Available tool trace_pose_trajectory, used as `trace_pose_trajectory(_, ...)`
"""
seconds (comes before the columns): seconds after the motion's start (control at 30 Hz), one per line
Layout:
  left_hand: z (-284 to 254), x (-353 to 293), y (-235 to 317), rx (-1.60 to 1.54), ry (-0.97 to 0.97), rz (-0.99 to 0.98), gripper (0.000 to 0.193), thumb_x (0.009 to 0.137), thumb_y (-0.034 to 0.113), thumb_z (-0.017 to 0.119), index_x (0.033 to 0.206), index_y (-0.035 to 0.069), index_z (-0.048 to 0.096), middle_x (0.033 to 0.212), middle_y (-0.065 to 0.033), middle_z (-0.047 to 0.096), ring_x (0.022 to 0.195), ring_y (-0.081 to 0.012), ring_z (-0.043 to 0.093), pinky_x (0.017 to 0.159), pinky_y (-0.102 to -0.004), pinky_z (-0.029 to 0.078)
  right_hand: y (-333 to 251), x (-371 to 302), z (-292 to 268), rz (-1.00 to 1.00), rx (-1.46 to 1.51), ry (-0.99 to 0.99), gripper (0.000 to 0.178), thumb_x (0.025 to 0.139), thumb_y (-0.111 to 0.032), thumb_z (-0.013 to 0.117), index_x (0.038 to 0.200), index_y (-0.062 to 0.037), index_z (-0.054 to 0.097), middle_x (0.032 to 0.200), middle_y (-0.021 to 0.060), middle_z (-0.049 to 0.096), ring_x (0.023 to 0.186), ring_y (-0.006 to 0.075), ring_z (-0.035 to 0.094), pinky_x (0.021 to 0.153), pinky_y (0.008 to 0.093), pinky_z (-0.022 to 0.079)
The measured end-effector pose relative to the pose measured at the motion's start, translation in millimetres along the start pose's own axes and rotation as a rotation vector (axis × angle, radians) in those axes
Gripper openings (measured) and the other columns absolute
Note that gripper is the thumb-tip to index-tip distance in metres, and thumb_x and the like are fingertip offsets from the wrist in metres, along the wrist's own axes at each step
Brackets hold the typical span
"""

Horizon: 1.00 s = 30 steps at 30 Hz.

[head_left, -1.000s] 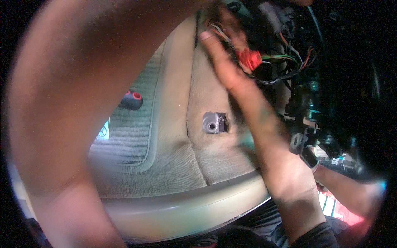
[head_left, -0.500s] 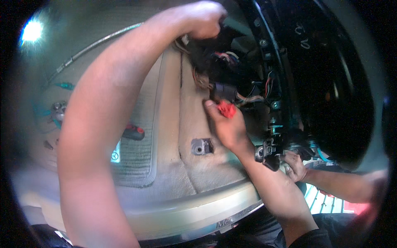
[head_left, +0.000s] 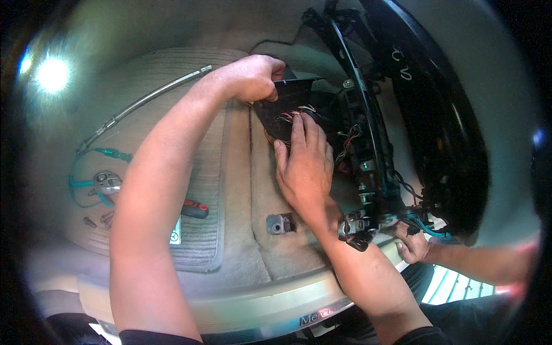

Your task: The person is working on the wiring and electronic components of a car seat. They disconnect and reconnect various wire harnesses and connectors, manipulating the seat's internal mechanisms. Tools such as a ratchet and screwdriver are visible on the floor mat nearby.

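My left hand [head_left: 256, 79] pinches the near-left edge of a black plastic cover [head_left: 295, 91], thumb on its face and fingers curled over its rim. The cover stands tilted above the carpet. Against its lower part lies my right hand [head_left: 306, 167], fingers stretched out and thumb spread. Its fingertips reach a bundle of thin coloured wires [head_left: 286, 117]; what lies under the palm is hidden. To the right runs a black metal seat frame [head_left: 368, 109] with more wires hanging beside it.
Another person's hand [head_left: 415, 244] grips the frame's lower end. On the ribbed mat [head_left: 195, 247] left of my arm lie a red-and-black handle [head_left: 195, 209], a ratchet-like tool [head_left: 106, 182], loose bolts [head_left: 90, 222] and a metal hose [head_left: 149, 101]. A metal bracket [head_left: 280, 224] sits in the carpet.
My left hand has come down and nearer, now holding the cover's edge. My right hand has flattened from a curl, and the red thing at its fingers is out of sight.
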<state>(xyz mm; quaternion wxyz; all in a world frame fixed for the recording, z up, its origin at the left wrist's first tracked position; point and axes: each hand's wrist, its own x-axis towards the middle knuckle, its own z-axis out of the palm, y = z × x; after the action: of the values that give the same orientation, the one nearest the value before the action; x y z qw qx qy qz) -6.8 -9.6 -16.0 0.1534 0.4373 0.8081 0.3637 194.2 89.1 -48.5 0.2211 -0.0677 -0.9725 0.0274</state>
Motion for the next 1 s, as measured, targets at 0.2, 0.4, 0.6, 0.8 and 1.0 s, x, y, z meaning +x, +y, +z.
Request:
trace_pose_trajectory(0.2,7.4,4.3,2.1,0.120,0.038,0.031,0.033,0.071,0.009,0.070,0.102,0.000,0.068,0.098,-0.0197,0.073,0.095,-0.0346,0.069,0.082,-0.0441,0.053,6.8,11.6,18.0,0.000,-0.044,0.007,0.046,0.092,-0.027,0.063,0.131,-0.0022,0.058,0.138,0.0139,0.054,0.121,0.0355,0.052,0.098,0.0517,0.043)
trace_pose_trajectory(0.4,18.3,4.3,-0.4,0.125,0.096,0.037,0.024,0.070,0.011,0.069,0.090,0.000,0.061,0.086,-0.0206,0.069,0.084,-0.0364,0.066,0.075,-0.0449,0.051,12.4,11.5,25.9,0.043,0.053,0.015,0.044,0.088,-0.021,0.064,0.129,-0.0037,0.059,0.133,0.0134,0.058,0.112,0.0355,0.058,0.095,0.0511,0.043)
trace_pose_trajectory(0.6,20.8,2.9,2.5,0.112,0.142,0.033,0.020,0.072,0.008,0.065,0.090,0.000,0.061,0.086,-0.0212,0.068,0.086,-0.0400,0.066,0.075,-0.0465,0.050,11.3,14.8,10.5,0.086,0.228,-0.057,0.044,0.087,-0.018,0.063,0.128,-0.0034,0.057,0.131,0.0136,0.058,0.109,0.0392,0.059,0.095,0.0507,0.045)
trace_pose_trajectory(0.8,24.3,0.6,11.3,0.152,0.173,0.067,0.018,0.076,0.010,0.065,0.091,0.001,0.062,0.086,-0.0225,0.068,0.086,-0.0411,0.066,0.073,-0.0472,0.050,9.8,23.0,4.6,0.198,0.189,-0.245,0.044,0.087,-0.017,0.062,0.129,-0.0035,0.055,0.131,0.0181,0.058,0.108,0.0409,0.059,0.094,0.0518,0.046)
trace_pose_trajectory(1.0,28.6,3.5,10.4,0.156,0.117,0.007,0.021,0.079,0.015,0.066,0.094,0.001,0.066,0.092,-0.0241,0.069,0.092,-0.0414,0.067,0.078,-0.0474,0.052,28.9,-0.1,11.1,0.018,0.273,0.205,0.051,0.091,-0.015,0.060,0.138,-0.0013,0.048,0.141,0.0247,0.049,0.125,0.0447,0.051,0.104,0.0526,0.042)
